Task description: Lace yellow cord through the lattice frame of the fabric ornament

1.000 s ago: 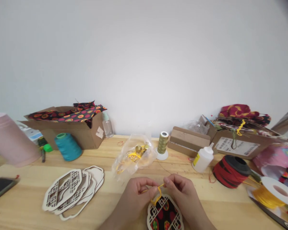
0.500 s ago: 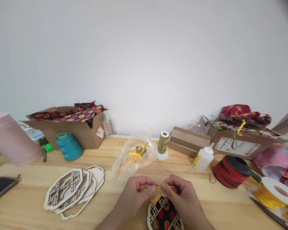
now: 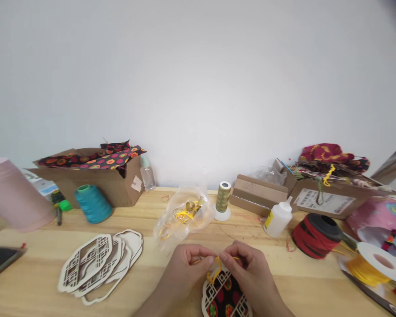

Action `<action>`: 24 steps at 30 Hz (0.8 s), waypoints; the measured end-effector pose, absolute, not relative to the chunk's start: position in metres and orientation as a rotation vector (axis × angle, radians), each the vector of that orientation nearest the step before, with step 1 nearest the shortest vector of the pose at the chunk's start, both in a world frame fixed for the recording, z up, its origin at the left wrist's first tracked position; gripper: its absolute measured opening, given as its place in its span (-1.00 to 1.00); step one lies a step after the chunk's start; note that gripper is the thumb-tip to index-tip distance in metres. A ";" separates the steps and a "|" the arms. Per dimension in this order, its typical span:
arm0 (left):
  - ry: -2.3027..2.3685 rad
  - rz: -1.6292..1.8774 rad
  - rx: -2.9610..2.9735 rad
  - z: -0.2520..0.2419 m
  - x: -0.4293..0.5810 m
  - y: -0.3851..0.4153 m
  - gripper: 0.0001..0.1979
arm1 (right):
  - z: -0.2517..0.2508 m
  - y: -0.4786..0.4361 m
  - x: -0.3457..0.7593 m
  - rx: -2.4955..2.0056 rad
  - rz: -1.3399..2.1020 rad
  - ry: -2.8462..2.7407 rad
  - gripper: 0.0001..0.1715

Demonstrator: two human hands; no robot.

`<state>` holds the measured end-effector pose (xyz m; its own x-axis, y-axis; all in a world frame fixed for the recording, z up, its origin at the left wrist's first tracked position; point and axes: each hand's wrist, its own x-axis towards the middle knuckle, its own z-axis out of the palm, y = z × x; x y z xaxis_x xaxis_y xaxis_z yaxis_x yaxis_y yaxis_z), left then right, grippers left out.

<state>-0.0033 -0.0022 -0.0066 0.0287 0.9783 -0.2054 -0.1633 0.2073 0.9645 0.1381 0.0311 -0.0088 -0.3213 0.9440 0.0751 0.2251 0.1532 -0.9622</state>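
Note:
Between my hands is a yellow cord (image 3: 213, 276), looped near the top of a pale lattice ornament (image 3: 225, 299) backed with dark patterned fabric. My left hand (image 3: 192, 269) pinches the cord between thumb and forefinger. Pinched close beside it, almost fingertip to fingertip, my right hand (image 3: 249, 274) grips the cord too and partly covers the ornament's upper right edge. The ornament's lower end runs out of the picture. Just beyond my hands lies a clear plastic bag (image 3: 185, 215) with gold-coloured pieces and yellow cord in it.
Several wooden lattice frames (image 3: 100, 264) lie stacked at left, near a teal thread cone (image 3: 93, 204) and a phone (image 3: 1, 259). A gold thread spool (image 3: 223, 198), a white glue bottle (image 3: 277, 219), a red ribbon roll (image 3: 317, 237) and a yellow cord spool (image 3: 366, 266) stand rightward. Cardboard boxes (image 3: 92, 187) line the wall.
The view has shifted slightly, so things on the table sit a little further left. Both hands keep nearly the same pinch on the cord.

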 end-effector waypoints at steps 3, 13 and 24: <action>1.182 1.117 0.912 -0.006 -0.002 -0.003 -0.88 | -0.008 0.032 0.139 -1.155 1.170 -1.703 -0.72; 1.200 1.103 0.961 -0.007 -0.001 -0.002 -0.82 | -0.005 0.035 0.140 -1.182 1.089 -1.734 -0.72; 1.299 1.113 0.943 -0.007 0.001 -0.003 -0.77 | -0.007 0.028 0.146 -0.923 0.697 -2.061 -0.73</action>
